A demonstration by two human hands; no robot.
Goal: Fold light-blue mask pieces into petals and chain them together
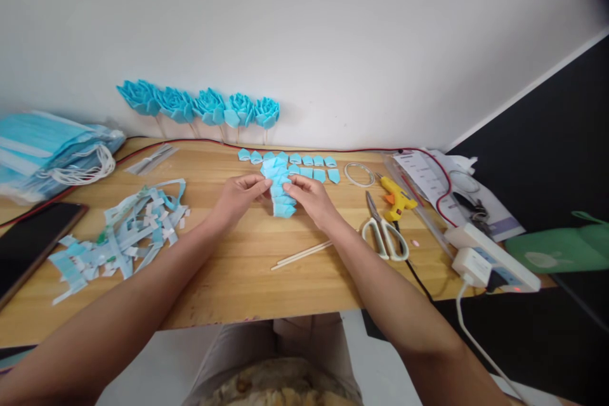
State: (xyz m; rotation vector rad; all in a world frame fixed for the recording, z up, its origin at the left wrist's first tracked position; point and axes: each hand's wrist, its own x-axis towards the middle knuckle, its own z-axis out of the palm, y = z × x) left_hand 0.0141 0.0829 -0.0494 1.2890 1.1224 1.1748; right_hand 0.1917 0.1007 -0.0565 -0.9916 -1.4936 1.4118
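Observation:
Between my two hands is a strip of blue folded petals (pixel 280 185), cut from thin sheet material and held just above the wooden table (pixel 228 292). My left hand (pixel 243 198) pinches its left edge between thumb and fingers. From the right side, my right hand (pixel 309 199) grips the strip, its thumb on the front face. Behind it lie two rows of small blue folded petals (pixel 319 174), partly hidden by the strip. Two thin wooden sticks (pixel 302 255) rest on the table near my right forearm.
Several blue flowers on sticks (pixel 209 106) lean against the wall. Scrap strips (pixel 118 235), a phone (pixel 33 247) and packed face masks (pixel 47 146) lie left. Right are scissors (pixel 384 235), a yellow glue gun (pixel 396 198), a wire ring (pixel 359 174) and a power strip (pixel 504 260).

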